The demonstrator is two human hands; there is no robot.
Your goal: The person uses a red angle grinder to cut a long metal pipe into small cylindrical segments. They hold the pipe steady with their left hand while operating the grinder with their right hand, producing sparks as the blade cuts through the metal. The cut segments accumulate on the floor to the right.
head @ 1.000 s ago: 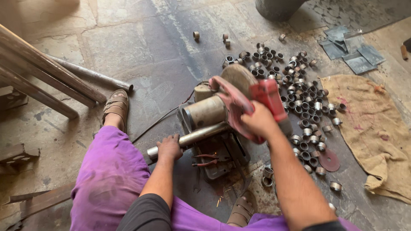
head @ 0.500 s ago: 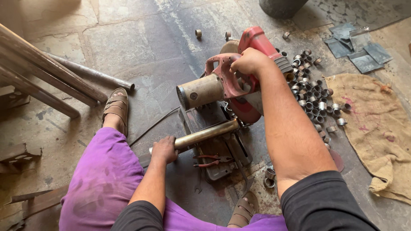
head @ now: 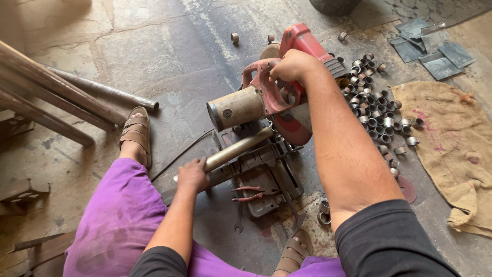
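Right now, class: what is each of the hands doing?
Left hand: closed around the metal pipe.
Right hand: closed on the red chop saw's handle.

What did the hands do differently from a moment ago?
The right hand, gripping its handle throughout, swung the red chop saw up off the metal tube. The left hand kept hold of the tube's near end. The cut rings and burlap sack stayed put.

No packages, signs or screens show. The one possible label is a small round dark mark (head: 227, 113) on the end of the saw's tan motor housing (head: 240, 106), too blurred to tell.
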